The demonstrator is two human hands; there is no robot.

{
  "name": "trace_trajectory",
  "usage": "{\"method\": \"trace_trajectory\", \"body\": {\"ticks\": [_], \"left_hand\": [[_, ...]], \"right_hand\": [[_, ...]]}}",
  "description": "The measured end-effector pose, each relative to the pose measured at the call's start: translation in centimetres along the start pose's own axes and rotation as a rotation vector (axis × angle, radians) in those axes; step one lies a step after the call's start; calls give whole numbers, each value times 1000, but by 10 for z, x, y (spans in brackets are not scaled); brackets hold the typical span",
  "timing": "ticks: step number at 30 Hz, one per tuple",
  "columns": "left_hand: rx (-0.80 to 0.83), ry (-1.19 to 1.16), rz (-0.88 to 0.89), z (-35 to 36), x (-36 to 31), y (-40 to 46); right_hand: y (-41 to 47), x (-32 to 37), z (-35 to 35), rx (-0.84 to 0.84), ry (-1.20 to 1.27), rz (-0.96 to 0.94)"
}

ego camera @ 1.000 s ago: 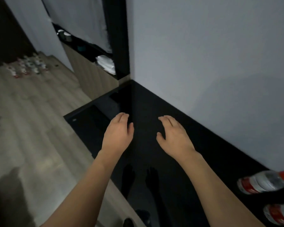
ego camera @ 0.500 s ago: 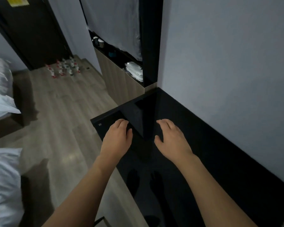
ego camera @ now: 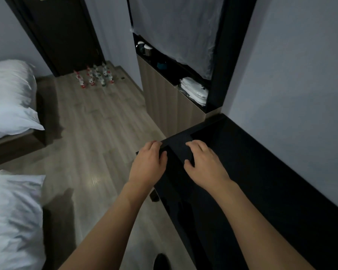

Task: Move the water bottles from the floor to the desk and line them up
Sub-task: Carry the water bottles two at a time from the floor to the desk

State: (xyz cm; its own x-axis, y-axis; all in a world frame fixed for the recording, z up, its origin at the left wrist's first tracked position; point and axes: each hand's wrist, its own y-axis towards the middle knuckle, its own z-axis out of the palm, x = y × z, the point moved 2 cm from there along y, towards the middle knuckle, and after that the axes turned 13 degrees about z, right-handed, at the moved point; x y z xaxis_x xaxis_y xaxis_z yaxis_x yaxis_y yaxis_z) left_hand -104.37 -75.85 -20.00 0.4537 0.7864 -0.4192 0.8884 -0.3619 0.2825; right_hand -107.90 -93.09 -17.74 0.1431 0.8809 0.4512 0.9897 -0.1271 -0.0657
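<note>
Head view: both hands hover empty, fingers spread; left hand (ego camera: 148, 164) and right hand (ego camera: 205, 164) over the black counter (ego camera: 261, 172). Bottles (ego camera: 95, 77) stand on the floor (ego camera: 98, 121) at eleven o'clock.

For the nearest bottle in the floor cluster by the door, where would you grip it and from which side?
Grip the nearest bottle around its body below the red cap, coming from the open near-left side: it stands upright at the cluster's corner, other water bottles crowding behind. Both the left hand and right hand are empty.

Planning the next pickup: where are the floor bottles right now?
Head view, upper left of centre: the water bottles stand clustered on the wooden floor in front of the dark door, far beyond both empty hands.
</note>
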Motion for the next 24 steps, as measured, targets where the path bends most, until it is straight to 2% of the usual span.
{"method": "trace_trajectory", "body": {"ticks": [7,17,24], "left_hand": [[3,15,-24,-14,41,28],[-29,108,-74,-42,89,58],[-61,103,-129,-65,173,91]], "right_hand": [[38,31,5,5,18,5],[95,71,11,0,43,-88],[159,143,55,59,23,-136]]}}
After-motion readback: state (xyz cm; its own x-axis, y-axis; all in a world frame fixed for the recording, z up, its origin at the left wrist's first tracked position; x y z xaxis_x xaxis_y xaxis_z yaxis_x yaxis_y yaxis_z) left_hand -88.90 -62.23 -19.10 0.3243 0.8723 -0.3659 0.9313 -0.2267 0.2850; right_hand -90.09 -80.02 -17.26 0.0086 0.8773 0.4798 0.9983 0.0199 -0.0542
